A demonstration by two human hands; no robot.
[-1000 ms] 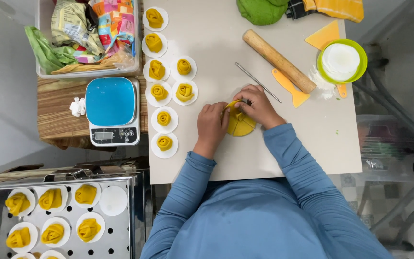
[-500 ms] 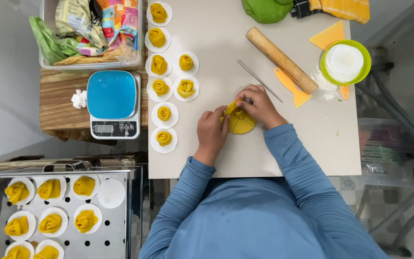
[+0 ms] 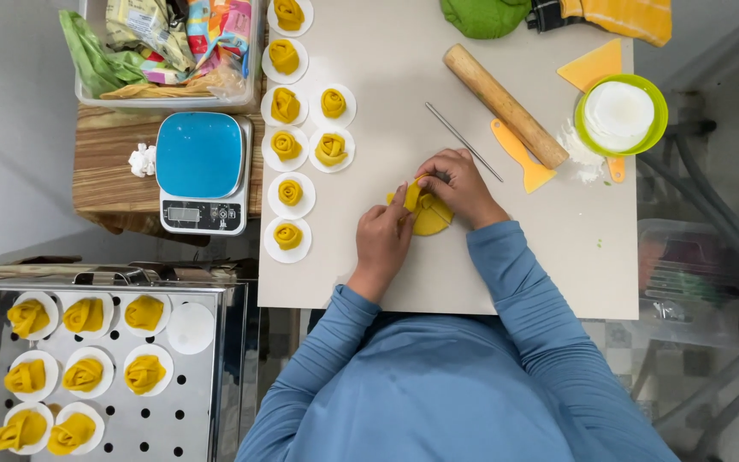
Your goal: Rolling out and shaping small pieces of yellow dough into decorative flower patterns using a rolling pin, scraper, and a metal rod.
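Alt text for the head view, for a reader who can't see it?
Both hands, left hand and right hand, shape a yellow dough piece on a pale table. Finished dough roses sit on white discs to the left, a rolling pin beyond.

Person's wearing a plain blue long-sleeved top, kinda slate blue, no logos or patterns showing. Sleeves are running snug all the way down to the wrists, fabric bunching in soft folds around the elbows. The left hand (image 3: 382, 239) and right hand (image 3: 458, 184) are going bare, no gloves, rings or watch.
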